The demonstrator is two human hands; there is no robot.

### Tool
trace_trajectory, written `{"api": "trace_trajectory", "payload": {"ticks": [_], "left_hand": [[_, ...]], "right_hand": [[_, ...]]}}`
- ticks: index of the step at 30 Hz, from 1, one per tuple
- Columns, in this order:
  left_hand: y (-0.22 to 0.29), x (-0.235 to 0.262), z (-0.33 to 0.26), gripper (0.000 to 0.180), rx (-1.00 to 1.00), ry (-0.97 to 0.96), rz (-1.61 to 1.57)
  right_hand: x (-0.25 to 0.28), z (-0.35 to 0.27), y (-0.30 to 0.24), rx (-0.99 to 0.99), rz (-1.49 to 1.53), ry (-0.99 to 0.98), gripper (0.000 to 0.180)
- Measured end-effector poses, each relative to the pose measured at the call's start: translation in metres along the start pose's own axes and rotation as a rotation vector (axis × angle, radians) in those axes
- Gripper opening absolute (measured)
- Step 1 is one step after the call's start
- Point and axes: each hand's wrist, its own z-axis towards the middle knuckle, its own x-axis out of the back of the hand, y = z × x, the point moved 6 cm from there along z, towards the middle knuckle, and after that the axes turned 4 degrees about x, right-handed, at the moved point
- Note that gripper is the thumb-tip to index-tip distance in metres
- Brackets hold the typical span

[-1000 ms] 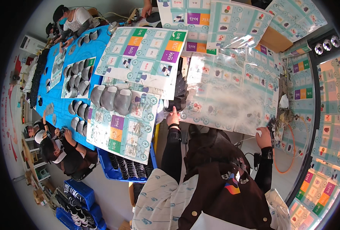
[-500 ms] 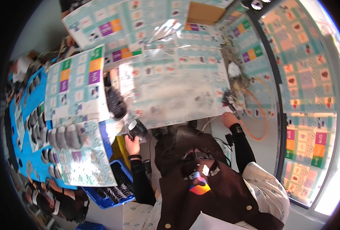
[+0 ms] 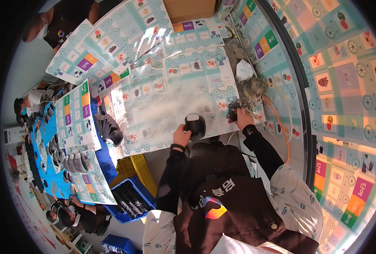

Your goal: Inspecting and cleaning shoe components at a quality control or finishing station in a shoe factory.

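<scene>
My left hand [image 3: 181, 136] is closed on the edge of a black rounded shell-like piece [image 3: 198, 128] with a pale oval face. The piece is over the front edge of the dusty table [image 3: 162, 103], which is covered in a printed sheet. At the table's right front edge, my right hand [image 3: 243, 119] has its fingers wrapped round a small dark tool [image 3: 233, 111]; its exact kind is hard to make out. Near the left end of the table lies a row of nested dark shells [image 3: 108, 130].
Beside my left arm are a yellow crate [image 3: 139, 171] and a blue crate [image 3: 131, 199] packed with dark pieces. An orange hose [image 3: 277, 122] hangs at the right by the partition [image 3: 305, 84]. Other people [image 3: 84, 218] sit at a blue-topped table on the left.
My left hand has carried the black piece rightward from beside the table to over its front edge. My right hand has risen onto the dark tool. The whole view has shifted.
</scene>
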Motion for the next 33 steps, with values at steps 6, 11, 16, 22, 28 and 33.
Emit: {"api": "trace_trajectory", "payload": {"ticks": [6,11,16,22,28,33], "left_hand": [[0.031,-0.051,0.046,0.035,0.064,0.068,0.078],[0.014,-0.061,0.057,0.038,0.081,0.078,0.123],[0.022,-0.055,0.060,0.050,0.110,-0.004,0.080],[-0.005,-0.053,0.064,0.040,0.139,-0.023,-0.133],[-0.011,-0.049,0.065,0.039,0.080,-0.057,-0.146],[0.000,-0.048,0.062,0.038,0.077,-0.091,-0.165]], "right_hand": [[0.006,-0.006,0.016,0.086,0.086,0.140,0.071],[0.044,-0.027,0.019,0.005,1.022,0.025,0.035],[0.077,-0.032,-0.034,0.055,1.264,-0.281,0.034],[0.103,-0.025,-0.087,0.107,1.001,-0.186,0.034],[0.101,-0.018,-0.090,0.185,0.726,-0.060,0.031],[0.110,-0.021,-0.105,0.191,0.750,-0.008,0.024]]}}
